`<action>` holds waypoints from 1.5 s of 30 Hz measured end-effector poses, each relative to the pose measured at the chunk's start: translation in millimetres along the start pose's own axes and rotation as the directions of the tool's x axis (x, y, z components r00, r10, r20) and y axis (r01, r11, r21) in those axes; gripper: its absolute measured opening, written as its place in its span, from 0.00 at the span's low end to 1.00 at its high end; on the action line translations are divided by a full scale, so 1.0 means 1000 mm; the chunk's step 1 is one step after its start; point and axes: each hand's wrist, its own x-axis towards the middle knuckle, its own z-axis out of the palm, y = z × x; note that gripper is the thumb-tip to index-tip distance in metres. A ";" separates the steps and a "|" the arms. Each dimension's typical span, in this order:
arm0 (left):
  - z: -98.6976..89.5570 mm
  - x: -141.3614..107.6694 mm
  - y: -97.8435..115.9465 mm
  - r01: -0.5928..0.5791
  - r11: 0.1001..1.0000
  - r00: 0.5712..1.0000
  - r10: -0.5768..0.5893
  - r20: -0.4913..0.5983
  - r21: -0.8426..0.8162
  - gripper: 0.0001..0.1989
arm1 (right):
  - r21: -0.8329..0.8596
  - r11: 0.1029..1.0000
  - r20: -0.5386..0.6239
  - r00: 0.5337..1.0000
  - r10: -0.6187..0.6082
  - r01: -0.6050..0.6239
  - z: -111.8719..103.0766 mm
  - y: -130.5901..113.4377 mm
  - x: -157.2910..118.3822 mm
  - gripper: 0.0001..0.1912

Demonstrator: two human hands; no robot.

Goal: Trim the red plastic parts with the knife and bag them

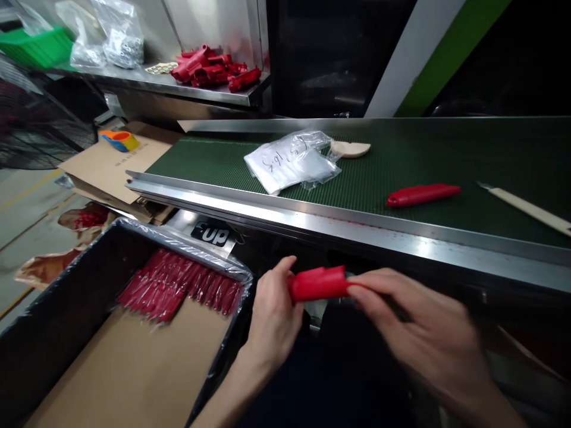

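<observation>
A bright red, elongated, hollow-looking plastic piece point(319, 284) is held level in front of the body, on the near side of the conveyor and just right of the lined box; the left hand point(275, 306) is clamped around its left end, seemingly to steady it, while the right hand point(414, 324) has thumb and fingers pinched at its right end, perhaps for finer work there; what detail sits under those fingertips is too blurred to tell.

Just beyond runs a dark green, ribbed conveyor belt point(214, 156) edged by a shiny metal rail point(289, 212); on it, to the right, lie a second slim red piece point(422, 195) and a cream-handled tool with a thin metal tip point(530, 208), probably kept there for easy reach; farther off rest a clear plastic bag with handwriting point(285, 163) and a beige half-round slab point(351, 149), touching or nearly so.

At near left stands a black plastic-lined box point(57, 303); red pieces in clear wrapping point(156, 282) lie in rows at its far end on brown cardboard point(147, 362), likely lined up to save space; at far left, a steel tabletop point(134, 76) carries a loose heap of red parts point(209, 68), clear bags of small metal bits point(125, 44) and a green plastic basket point(35, 46).
</observation>
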 end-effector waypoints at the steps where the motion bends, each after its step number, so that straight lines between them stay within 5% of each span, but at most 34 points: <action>1: -0.002 0.004 -0.003 0.047 0.999 0.999 -0.047 -0.013 -0.022 0.17 | -0.061 0.998 -0.058 0.998 0.026 -0.029 -0.006 0.002 -0.004 0.06; 4: -0.007 0.013 -0.009 0.159 0.981 0.986 -0.162 -0.023 -0.112 0.03 | -0.221 0.975 -0.133 0.990 -0.043 0.013 -0.020 0.007 -0.021 0.08; 10: -0.007 0.013 -0.002 0.254 0.924 0.965 -0.263 0.006 -0.286 0.07 | -0.412 0.845 0.055 0.936 -0.349 0.340 -0.013 0.018 -0.042 0.14; 13: -0.008 0.012 0.001 0.239 0.910 0.970 -0.242 0.033 -0.338 0.08 | -0.405 0.800 0.170 0.896 -0.410 0.443 -0.006 0.023 -0.041 0.16; 18: -0.008 0.007 -0.003 0.113 0.932 0.993 -0.116 0.010 -0.345 0.06 | -0.402 0.655 0.294 0.767 -0.570 0.640 -0.001 0.025 -0.032 0.18; 22: 0.002 -0.009 -0.004 0.041 0.944 0.992 -0.078 -0.099 -0.328 0.06 | -0.429 0.727 0.094 0.827 -0.555 0.536 0.017 0.017 -0.029 0.09; 25: 0.011 -0.024 -0.004 0.025 0.944 0.984 -0.082 -0.160 -0.328 0.05 | -0.416 0.848 -0.148 0.895 -0.421 0.330 0.038 0.011 -0.033 0.11; 27: 0.014 -0.030 -0.004 -0.003 0.947 0.983 -0.055 -0.172 -0.322 0.07 | -0.349 0.901 -0.208 0.917 -0.340 0.255 0.048 0.012 -0.036 0.13; 30: 0.010 -0.034 -0.006 -0.076 0.957 0.978 0.017 -0.206 -0.279 0.08 | -0.247 0.899 0.007 0.928 -0.372 0.362 0.050 0.023 -0.034 0.16; 33: -0.004 -0.036 -0.007 -0.129 0.971 0.979 0.092 -0.182 -0.201 0.09 | -0.180 0.835 0.308 0.836 -0.454 0.519 0.044 0.036 -0.023 0.20; 35: -0.014 -0.038 -0.003 -0.165 0.972 0.983 0.148 -0.107 -0.166 0.08 | -0.126 0.806 0.395 0.774 -0.494 0.579 0.044 0.037 -0.014 0.20; 38: -0.024 -0.044 0.001 -0.210 0.958 0.977 0.201 -0.066 -0.196 0.06 | 0.026 0.844 0.459 0.744 -0.486 0.536 0.052 0.025 -0.004 0.16; 41: -0.031 -0.052 -0.004 -0.252 0.935 0.966 0.229 -0.118 -0.249 0.05 | 0.166 0.904 0.436 0.793 -0.425 0.393 0.066 0.008 -0.001 0.13; 43: -0.037 -0.058 -0.013 -0.256 0.936 0.966 0.244 -0.081 -0.241 0.21 | 0.232 0.938 0.375 0.866 -0.330 0.256 0.073 -0.001 0.000 0.10; 45: -0.043 -0.067 -0.025 -0.217 0.950 0.975 0.223 0.000 -0.222 0.30 | 0.277 0.949 0.400 0.880 -0.255 0.149 0.077 -0.005 0.001 0.11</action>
